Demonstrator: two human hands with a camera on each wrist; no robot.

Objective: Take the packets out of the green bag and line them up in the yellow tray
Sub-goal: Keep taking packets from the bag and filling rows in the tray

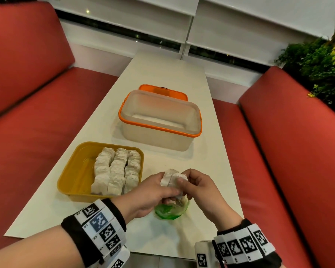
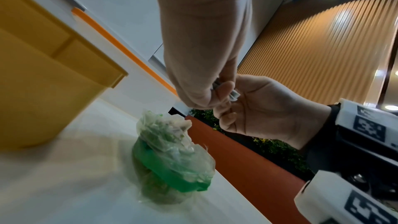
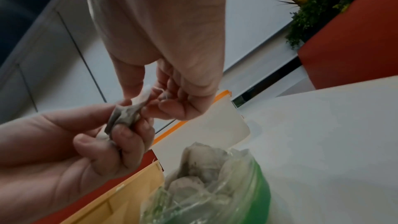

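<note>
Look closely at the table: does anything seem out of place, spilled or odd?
Nothing is spilled or damaged. Three rows of packets crowd the right part of the yellow tray, leaving its left part bare. The green bag sits crumpled under the left hand and right hand, which hold packets above it.

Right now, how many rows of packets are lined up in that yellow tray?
3 rows in the yellow tray, side by side toward its right side: left row, middle row, right row. The packets overlap, so the number per row is unclear.
</note>
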